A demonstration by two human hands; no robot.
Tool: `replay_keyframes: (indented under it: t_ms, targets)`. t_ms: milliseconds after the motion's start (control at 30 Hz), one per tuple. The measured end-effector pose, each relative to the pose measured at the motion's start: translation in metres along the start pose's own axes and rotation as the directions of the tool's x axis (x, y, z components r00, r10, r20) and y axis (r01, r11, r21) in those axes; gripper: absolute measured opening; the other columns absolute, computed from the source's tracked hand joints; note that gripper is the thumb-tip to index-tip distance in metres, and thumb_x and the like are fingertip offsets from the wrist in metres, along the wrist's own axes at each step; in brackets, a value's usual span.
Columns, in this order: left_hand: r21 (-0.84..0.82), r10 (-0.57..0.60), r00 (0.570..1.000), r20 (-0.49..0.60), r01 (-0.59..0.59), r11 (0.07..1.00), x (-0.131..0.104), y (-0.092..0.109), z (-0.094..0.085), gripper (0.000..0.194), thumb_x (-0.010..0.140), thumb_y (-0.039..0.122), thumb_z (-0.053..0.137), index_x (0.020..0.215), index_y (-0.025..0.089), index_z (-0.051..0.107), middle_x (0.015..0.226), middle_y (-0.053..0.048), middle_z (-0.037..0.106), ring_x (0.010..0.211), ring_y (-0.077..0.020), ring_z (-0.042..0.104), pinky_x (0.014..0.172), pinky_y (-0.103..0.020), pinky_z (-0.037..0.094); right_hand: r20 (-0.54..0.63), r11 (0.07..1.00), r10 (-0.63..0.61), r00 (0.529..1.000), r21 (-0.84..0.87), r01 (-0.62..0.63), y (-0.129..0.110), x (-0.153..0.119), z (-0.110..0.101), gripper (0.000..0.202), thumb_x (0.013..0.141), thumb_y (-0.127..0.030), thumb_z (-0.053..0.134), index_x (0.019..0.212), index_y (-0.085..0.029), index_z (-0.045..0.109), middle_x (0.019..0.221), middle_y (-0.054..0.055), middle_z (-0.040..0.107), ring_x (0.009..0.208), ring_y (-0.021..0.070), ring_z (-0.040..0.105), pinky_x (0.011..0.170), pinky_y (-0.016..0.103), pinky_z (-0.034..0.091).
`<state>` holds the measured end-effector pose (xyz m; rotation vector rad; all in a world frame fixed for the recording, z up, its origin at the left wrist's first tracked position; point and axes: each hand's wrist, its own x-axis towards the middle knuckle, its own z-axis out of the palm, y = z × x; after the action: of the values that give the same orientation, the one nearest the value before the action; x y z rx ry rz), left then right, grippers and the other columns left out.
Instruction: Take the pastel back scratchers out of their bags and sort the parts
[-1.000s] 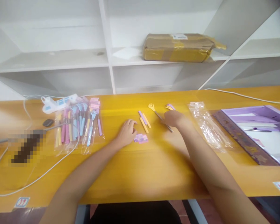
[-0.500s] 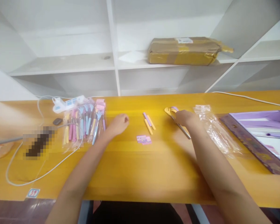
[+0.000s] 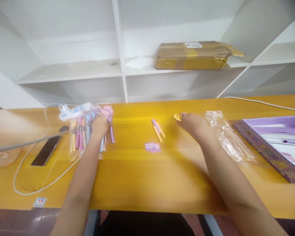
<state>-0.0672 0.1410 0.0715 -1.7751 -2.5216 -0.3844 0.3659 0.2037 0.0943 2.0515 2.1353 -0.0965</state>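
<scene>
My left hand (image 3: 99, 126) lies over the bagged back scratchers (image 3: 81, 131) at the left, touching or just above them. Its fingertips are hidden, so its grip cannot be made out. On the right, my right hand (image 3: 193, 124) is closed around loose back scratchers; a yellow claw-shaped head (image 3: 177, 117) and a bit of purple stick out past its fingers. Between my hands lie a purple handle (image 3: 156, 125) and two yellow handles (image 3: 157, 134). Below them are small pink and purple cards (image 3: 152, 147).
Clear plastic bags (image 3: 226, 137) lie right of my right hand, beside a purple-lined box (image 3: 265, 152). A white power strip (image 3: 74, 110), a phone (image 3: 46, 150) and cables are at the left. A taped carton (image 3: 193, 55) sits on the white shelf behind.
My left hand has moved left from the bare tabletop onto the bagged back scratchers. My right hand has stayed at the loose back scratchers and now covers more of them.
</scene>
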Motion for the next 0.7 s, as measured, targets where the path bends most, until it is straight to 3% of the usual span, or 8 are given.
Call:
replay_keyframes:
  t_ms: [100,167,233,300,367,467,567,700]
  targets:
    - [0.001,-0.02,0.999,0.026,0.02,1.0,0.003,0.002,-0.016,0.064,0.086,0.018,0.063,0.143,0.0,0.04,0.125,-0.031,0.065,0.115,-0.044,0.069,0.097,-0.051,0.055,-0.102,0.996,-0.069,0.992,0.052,0.075,-0.016,-0.025,-0.019,0.037,0.106,-0.039,0.045,0.112,-0.013,0.071,0.108,0.022,0.075,0.103,0.0351,0.073,0.084,0.04,0.05]
    - [-0.136,0.078,0.995,0.065,-0.069,0.988,-0.004,0.011,-0.026,0.066,0.088,0.02,0.064,0.148,0.005,0.039,0.121,-0.024,0.068,0.115,-0.0408,0.069,0.098,-0.048,0.055,-0.169,0.967,-0.161,0.972,0.17,0.19,-0.029,-0.043,-0.024,0.035,0.107,-0.041,0.046,0.106,-0.016,0.07,0.103,0.018,0.075,0.097,0.0315,0.073,0.083,0.038,0.049]
    - [-0.348,0.273,0.957,0.103,-0.222,0.911,-0.024,0.026,-0.028,0.064,0.091,0.025,0.064,0.15,0.012,0.042,0.122,-0.017,0.068,0.117,-0.0359,0.069,0.102,-0.044,0.055,-0.245,0.859,-0.284,0.927,0.364,0.36,-0.045,-0.062,-0.016,0.035,0.107,-0.047,0.047,0.112,-0.018,0.067,0.102,0.013,0.075,0.092,0.0266,0.071,0.083,0.035,0.049]
    - [-0.557,0.466,0.869,0.168,-0.306,0.772,-0.058,0.044,-0.019,0.07,0.093,0.03,0.065,0.157,0.019,0.038,0.128,-0.013,0.066,0.115,-0.0311,0.069,0.102,-0.041,0.055,-0.33,0.666,-0.381,0.864,0.55,0.504,-0.064,-0.081,0.006,0.039,0.107,-0.051,0.05,0.125,-0.018,0.061,0.107,0.01,0.074,0.091,0.0231,0.07,0.083,0.034,0.05]
    - [-0.729,0.604,0.74,0.297,-0.233,0.644,-0.098,0.059,-0.003,0.081,0.094,0.034,0.067,0.164,0.023,0.029,0.13,-0.013,0.065,0.107,-0.0275,0.07,0.096,-0.04,0.057,-0.381,0.486,-0.427,0.82,0.668,0.563,-0.084,-0.098,0.039,0.048,0.104,-0.053,0.057,0.136,-0.018,0.053,0.115,0.011,0.071,0.095,0.0224,0.069,0.085,0.034,0.052]
    - [-0.862,0.707,0.585,0.398,-0.026,0.507,-0.145,0.066,0.023,0.079,0.093,0.032,0.068,0.165,0.022,0.034,0.12,-0.011,0.069,0.096,-0.0243,0.069,0.09,-0.038,0.058,-0.382,0.353,-0.407,0.83,0.772,0.528,-0.106,-0.114,0.088,0.046,0.102,-0.047,0.063,0.135,-0.018,0.052,0.115,0.012,0.07,0.096,0.0228,0.068,0.084,0.036,0.054]
    - [-0.9,0.717,0.559,0.417,0.142,0.412,-0.16,0.061,0.036,0.083,0.093,0.03,0.07,0.167,0.021,0.032,0.12,-0.01,0.07,0.096,-0.0233,0.067,0.09,-0.036,0.055,-0.369,0.272,-0.334,0.867,0.844,0.463,-0.108,-0.113,0.114,0.03,0.106,-0.039,0.053,0.129,-0.02,0.052,0.096,0.006,0.069,0.078,0.0191,0.066,0.072,0.033,0.054]
    - [-0.895,0.716,0.537,0.447,0.28,0.348,-0.154,0.05,0.04,0.089,0.095,0.03,0.071,0.171,0.024,0.024,0.133,-0.012,0.067,0.094,-0.0211,0.065,0.084,-0.032,0.053,-0.416,0.198,-0.286,0.863,0.856,0.478,-0.093,-0.106,0.115,0.026,0.107,-0.038,0.052,0.128,-0.023,0.048,0.094,0.003,0.065,0.064,0.0153,0.061,0.059,0.03,0.053]
